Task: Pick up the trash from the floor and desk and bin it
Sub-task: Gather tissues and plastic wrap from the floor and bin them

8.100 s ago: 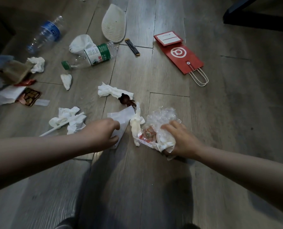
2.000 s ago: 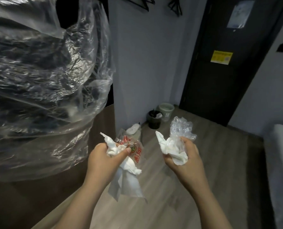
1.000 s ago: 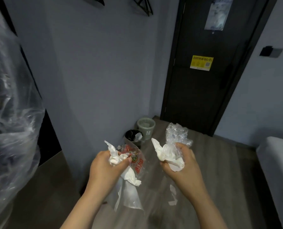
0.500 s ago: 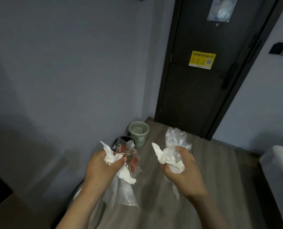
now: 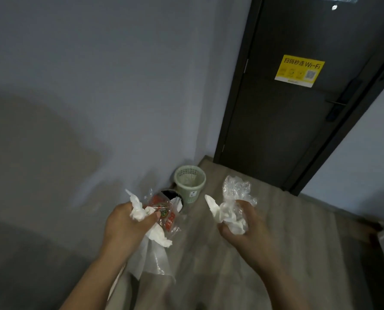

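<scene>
- Trash fills both hands, all of it lifted clear of the floor (image 5: 211, 260) and held out in front of the body, well short of the bins in the corner ahead.
- The left hand (image 5: 128, 227) is curled in a fist round a white tissue (image 5: 138, 212), thumb pressed across the top. A red printed wrapper (image 5: 165, 217) is pinched in the same grip, and a clear plastic sheet (image 5: 152, 258) hangs loose below it.
- Bunching several pieces into one fist looks like a way to carry more in a single trip.
- The right hand (image 5: 247, 236) has its fingers curled round a second tissue (image 5: 222, 214) and a wad of crumpled plastic (image 5: 237, 189), which puffs out above the knuckles. The fingertips are tucked under and cannot be seen.
- A green bin (image 5: 190, 191) stands on the floor against the wall (image 5: 97, 86), near a dark door (image 5: 287, 121) with a yellow sticker (image 5: 299, 70).
- A black bin (image 5: 169, 193) sits just beside the green one, mostly hidden behind the wrapper. Something white shows inside it.
- Both bins are open at the top, so nothing needs lifting before a drop.
- The step in hand looks like the carry to the bins. Neither hand is over a rim yet, so the grips make sense as they are.
- The hanging sheet is the likely trouble, since it is light and limp and could drift past a small bin mouth. Lowering the left hand close to the rim before letting go would help.
</scene>
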Action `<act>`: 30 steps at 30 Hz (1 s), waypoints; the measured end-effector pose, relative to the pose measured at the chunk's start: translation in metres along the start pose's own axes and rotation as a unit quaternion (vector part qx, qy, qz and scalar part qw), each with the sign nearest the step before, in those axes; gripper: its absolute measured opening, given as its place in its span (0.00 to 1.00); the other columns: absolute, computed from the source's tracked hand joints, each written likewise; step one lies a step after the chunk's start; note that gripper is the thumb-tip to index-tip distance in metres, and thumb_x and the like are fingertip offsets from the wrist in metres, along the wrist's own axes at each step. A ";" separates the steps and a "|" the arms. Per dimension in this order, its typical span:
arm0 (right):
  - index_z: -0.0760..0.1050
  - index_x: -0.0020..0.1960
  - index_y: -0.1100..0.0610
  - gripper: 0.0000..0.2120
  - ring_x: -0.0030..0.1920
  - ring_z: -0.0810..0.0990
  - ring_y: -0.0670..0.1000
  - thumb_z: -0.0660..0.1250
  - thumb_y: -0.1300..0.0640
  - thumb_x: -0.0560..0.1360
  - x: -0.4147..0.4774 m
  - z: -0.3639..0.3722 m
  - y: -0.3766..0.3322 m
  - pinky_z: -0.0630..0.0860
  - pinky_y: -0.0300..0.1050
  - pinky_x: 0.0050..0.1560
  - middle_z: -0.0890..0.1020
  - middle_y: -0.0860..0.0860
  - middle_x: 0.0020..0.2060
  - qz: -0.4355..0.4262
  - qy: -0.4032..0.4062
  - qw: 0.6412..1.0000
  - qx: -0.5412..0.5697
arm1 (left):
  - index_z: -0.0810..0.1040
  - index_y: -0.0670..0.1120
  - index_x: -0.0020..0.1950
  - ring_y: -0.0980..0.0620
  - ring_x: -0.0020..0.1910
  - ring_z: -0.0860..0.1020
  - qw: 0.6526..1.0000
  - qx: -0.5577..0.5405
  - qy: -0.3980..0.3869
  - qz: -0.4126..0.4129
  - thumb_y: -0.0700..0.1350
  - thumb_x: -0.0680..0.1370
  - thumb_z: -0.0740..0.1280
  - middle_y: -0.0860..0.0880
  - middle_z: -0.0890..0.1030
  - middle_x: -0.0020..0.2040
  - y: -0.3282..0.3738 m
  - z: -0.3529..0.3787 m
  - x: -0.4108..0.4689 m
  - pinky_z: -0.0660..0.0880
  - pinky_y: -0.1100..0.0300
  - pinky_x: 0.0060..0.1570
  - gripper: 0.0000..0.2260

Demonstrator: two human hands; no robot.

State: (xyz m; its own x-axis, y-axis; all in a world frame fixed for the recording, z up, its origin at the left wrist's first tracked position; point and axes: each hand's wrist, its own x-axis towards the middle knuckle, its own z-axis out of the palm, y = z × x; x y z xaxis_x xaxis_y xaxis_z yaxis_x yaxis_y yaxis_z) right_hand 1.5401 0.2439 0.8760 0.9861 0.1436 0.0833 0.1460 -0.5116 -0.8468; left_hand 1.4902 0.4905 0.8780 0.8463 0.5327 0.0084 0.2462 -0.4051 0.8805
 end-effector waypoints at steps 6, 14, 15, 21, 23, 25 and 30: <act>0.65 0.57 0.36 0.24 0.49 0.75 0.39 0.73 0.50 0.69 0.132 0.005 0.037 0.70 0.31 0.41 0.73 0.45 0.57 0.008 -0.051 0.999 0.007 | 0.76 0.40 0.34 0.53 0.31 0.75 0.999 0.037 0.021 -0.021 0.54 0.65 0.73 0.47 0.78 0.30 0.014 0.059 0.097 0.65 0.62 0.29 0.17; 0.68 0.57 0.40 0.21 0.48 0.77 0.43 0.74 0.50 0.69 0.271 0.013 0.069 0.73 0.32 0.39 0.75 0.45 0.54 0.010 -0.136 0.990 0.014 | 0.79 0.38 0.38 0.55 0.29 0.73 0.992 0.090 0.055 -0.071 0.46 0.69 0.76 0.42 0.80 0.34 0.017 0.119 0.189 0.64 0.68 0.28 0.12; 0.69 0.55 0.39 0.21 0.48 0.77 0.42 0.75 0.51 0.68 0.281 0.017 0.073 0.73 0.31 0.38 0.76 0.46 0.53 0.011 -0.143 0.989 0.019 | 0.79 0.38 0.38 0.54 0.29 0.74 0.991 0.091 0.056 -0.084 0.46 0.69 0.76 0.41 0.80 0.34 0.013 0.123 0.197 0.65 0.66 0.29 0.12; 0.69 0.47 0.32 0.20 0.49 0.78 0.43 0.76 0.51 0.66 0.342 0.049 0.099 0.74 0.36 0.44 0.76 0.45 0.52 0.032 -0.168 0.985 0.011 | 0.79 0.38 0.37 0.51 0.32 0.76 0.988 0.078 0.045 -0.129 0.45 0.71 0.75 0.43 0.79 0.33 -0.013 0.147 0.259 0.67 0.61 0.30 0.11; 0.71 0.48 0.36 0.18 0.47 0.79 0.44 0.76 0.51 0.66 0.371 0.065 0.105 0.76 0.35 0.41 0.77 0.46 0.51 0.042 -0.171 0.984 0.005 | 0.79 0.38 0.38 0.51 0.31 0.76 0.986 0.082 0.037 -0.141 0.46 0.70 0.74 0.43 0.80 0.33 -0.025 0.158 0.291 0.67 0.62 0.29 0.11; 0.71 0.49 0.37 0.17 0.46 0.79 0.45 0.75 0.49 0.66 0.398 0.082 0.109 0.77 0.36 0.41 0.77 0.46 0.50 0.053 -0.176 0.983 -0.006 | 0.80 0.40 0.36 0.53 0.30 0.77 0.985 0.082 0.033 -0.151 0.45 0.70 0.74 0.44 0.80 0.31 -0.037 0.165 0.324 0.66 0.63 0.28 0.10; 0.70 0.49 0.36 0.18 0.48 0.77 0.43 0.75 0.49 0.66 0.453 0.116 0.122 0.75 0.35 0.43 0.77 0.44 0.49 0.061 -0.192 0.979 -0.038 | 0.79 0.42 0.36 0.51 0.31 0.79 0.980 0.083 -0.009 -0.180 0.44 0.71 0.74 0.45 0.80 0.32 -0.071 0.188 0.395 0.70 0.61 0.29 0.08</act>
State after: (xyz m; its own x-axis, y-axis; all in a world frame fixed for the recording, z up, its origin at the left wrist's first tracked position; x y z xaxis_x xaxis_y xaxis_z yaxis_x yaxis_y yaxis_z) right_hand 1.9951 0.3454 0.7496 0.8959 0.3792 -0.2316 0.0496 -0.6033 -0.7959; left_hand 1.8956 0.5903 0.7295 0.6982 0.6512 -0.2975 0.6022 -0.3095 0.7359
